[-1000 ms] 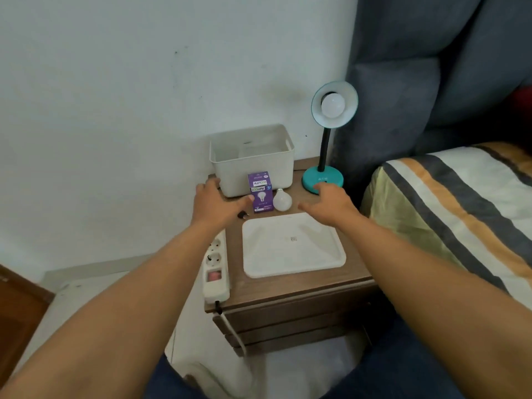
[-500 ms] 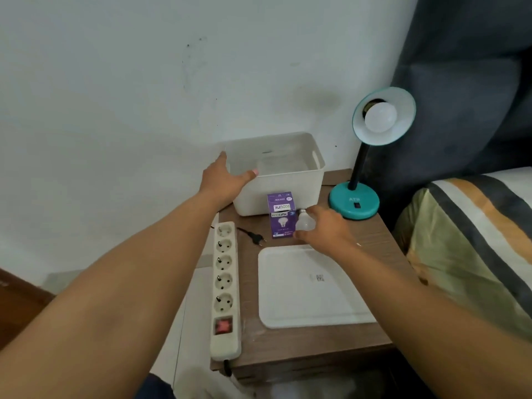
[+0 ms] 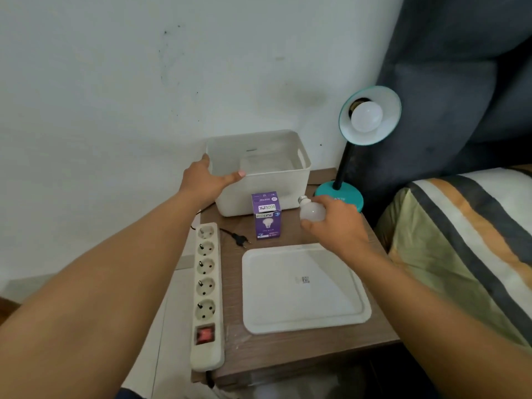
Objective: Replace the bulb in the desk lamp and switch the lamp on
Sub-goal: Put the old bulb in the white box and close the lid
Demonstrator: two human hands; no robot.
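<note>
The right hand (image 3: 339, 226) curls round a loose bulb (image 3: 312, 211), cap pointing away, lifted just off the desk (image 3: 302, 349) (likely a spare). The left hand (image 3: 205, 181) lies spread on the bin (image 3: 259, 194) rim, steadying it. Another bulb (image 3: 367, 116) sits in the lamp (image 3: 370, 115)

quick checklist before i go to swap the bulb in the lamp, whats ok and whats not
1. Spare bulb in the right hand: ok, lifted off the table, screw base pointing up and left.
2. Lamp socket free: not ok, a bulb sits inside the teal lamp shade.
3. Lamp unplugged: ok, its plug lies loose beside the power strip.
4. Left hand free: not ok, it rests on the white bin corner.
5. Strip switch position: cannot tell.
6. Lamp standing upright: ok.
</note>
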